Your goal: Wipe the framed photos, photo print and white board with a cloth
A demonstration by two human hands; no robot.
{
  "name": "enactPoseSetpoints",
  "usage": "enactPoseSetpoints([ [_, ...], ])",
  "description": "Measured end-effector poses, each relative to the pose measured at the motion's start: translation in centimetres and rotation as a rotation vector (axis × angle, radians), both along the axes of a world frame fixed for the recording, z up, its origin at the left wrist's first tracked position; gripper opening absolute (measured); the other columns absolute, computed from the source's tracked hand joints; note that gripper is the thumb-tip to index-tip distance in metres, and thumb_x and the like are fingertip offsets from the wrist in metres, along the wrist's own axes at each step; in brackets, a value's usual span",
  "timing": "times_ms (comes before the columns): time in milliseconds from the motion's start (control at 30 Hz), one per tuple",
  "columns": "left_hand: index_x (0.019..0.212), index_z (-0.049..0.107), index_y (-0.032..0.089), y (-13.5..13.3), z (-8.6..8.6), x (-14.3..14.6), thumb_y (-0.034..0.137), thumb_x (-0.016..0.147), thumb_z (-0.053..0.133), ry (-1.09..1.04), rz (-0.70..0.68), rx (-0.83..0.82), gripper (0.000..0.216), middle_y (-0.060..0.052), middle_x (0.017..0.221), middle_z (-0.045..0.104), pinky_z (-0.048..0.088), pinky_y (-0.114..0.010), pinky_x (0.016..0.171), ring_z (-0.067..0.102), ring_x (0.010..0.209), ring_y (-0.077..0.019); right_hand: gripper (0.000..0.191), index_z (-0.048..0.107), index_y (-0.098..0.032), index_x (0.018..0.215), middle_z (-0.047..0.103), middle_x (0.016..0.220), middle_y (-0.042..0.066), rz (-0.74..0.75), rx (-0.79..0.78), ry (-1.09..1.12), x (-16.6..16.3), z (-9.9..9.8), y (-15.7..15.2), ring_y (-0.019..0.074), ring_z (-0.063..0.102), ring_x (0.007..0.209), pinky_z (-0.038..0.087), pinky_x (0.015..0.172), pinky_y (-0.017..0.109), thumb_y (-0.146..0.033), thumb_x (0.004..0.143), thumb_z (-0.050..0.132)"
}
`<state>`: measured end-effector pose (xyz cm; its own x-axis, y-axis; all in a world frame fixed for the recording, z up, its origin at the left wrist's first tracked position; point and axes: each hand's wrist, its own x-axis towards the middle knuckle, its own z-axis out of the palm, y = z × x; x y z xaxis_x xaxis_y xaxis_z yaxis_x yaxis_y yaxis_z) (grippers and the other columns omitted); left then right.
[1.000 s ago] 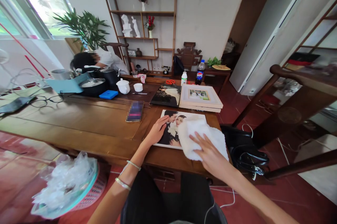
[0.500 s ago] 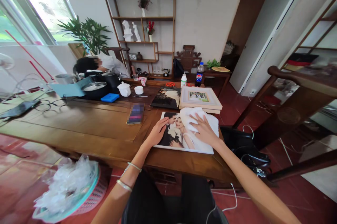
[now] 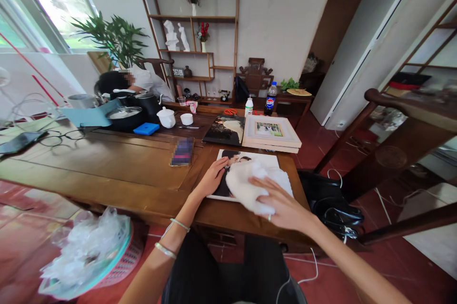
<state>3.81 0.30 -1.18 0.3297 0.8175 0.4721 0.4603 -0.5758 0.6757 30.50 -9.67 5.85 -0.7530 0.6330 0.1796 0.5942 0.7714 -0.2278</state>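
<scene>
My left hand (image 3: 213,176) lies flat, fingers extended, on the left edge of a photo panel (image 3: 231,154) printed with a couple. A fluffy white towel (image 3: 244,179) covers most of the panel's middle and right, hiding much of the picture. My right hand (image 3: 283,205) grips the towel and presses it down near the panel's front edge. Just behind the panel are a dark photo board (image 3: 221,127) and a white framed photo (image 3: 285,135) on a pale box or stack.
On the wooden table (image 3: 135,170) are a phone (image 3: 182,151), a white teapot (image 3: 166,117), a white cup (image 3: 186,119), a blue box (image 3: 146,128) and a cola bottle (image 3: 270,99). A person (image 3: 150,82) leans at the far side. A basket (image 3: 121,266) stands at lower left.
My right hand has dragged the towel left and toward me, so it now covers more of the couple's picture. My left hand stays on the panel's left edge.
</scene>
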Motion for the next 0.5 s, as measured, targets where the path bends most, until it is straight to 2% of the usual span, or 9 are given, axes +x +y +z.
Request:
enactPoseSetpoints([
  [100,0.124,0.055,0.021,0.1,-0.2,0.0,0.024,0.091,0.039,0.002,0.003,0.009,0.037,-0.008,0.136,0.051,0.031,-0.043,0.111,0.043,0.129,-0.0199,0.03,0.062,-0.021,0.111,0.04,0.144,0.01,-0.126,0.038,-0.018,1.3,-0.1,4.6,0.0272,0.026,0.136,0.004,0.109,0.061,-0.019,0.084,0.05],
  [200,0.124,0.055,0.021,0.1,-0.3,0.0,0.024,0.091,0.038,0.0,0.003,0.019,0.037,-0.008,0.136,0.051,0.031,-0.043,0.111,0.043,0.129,-0.0191,0.032,0.058,-0.02,0.118,0.046,0.139,0.014,-0.265,0.065,-0.03,1.8,-0.2,8.1,0.0279,0.029,0.135,0.013,0.108,0.06,-0.031,0.092,0.044],
  [267,0.124,0.054,0.021,0.1,-0.4,0.0,0.023,0.091,0.038,-0.005,0.007,0.021,0.037,-0.008,0.136,0.051,0.031,-0.043,0.111,0.044,0.129,-0.0189,0.034,0.057,-0.019,0.121,0.047,0.137,0.016,-0.302,0.084,-0.03,1.6,-0.4,9.1,0.0282,0.03,0.135,0.018,0.108,0.057,-0.033,0.092,0.044],
  [367,0.124,0.055,0.021,0.2,-0.5,0.1,0.023,0.091,0.038,-0.012,0.013,0.022,0.037,-0.008,0.135,0.051,0.032,-0.043,0.111,0.044,0.128,-0.0191,0.034,0.057,-0.019,0.121,0.047,0.137,0.015,-0.267,0.1,-0.035,0.9,-0.5,8.2,0.0279,0.028,0.136,0.02,0.108,0.055,-0.026,0.089,0.046],
  [500,0.123,0.056,0.02,0.1,-0.4,0.1,0.021,0.089,0.039,-0.012,0.019,0.018,0.037,-0.008,0.135,0.052,0.032,-0.043,0.111,0.045,0.128,-0.0196,0.036,0.059,-0.02,0.115,0.041,0.143,0.012,-0.108,0.094,-0.05,-0.3,-0.5,3.4,0.0267,0.023,0.137,0.014,0.11,0.054,-0.014,0.08,0.051],
])
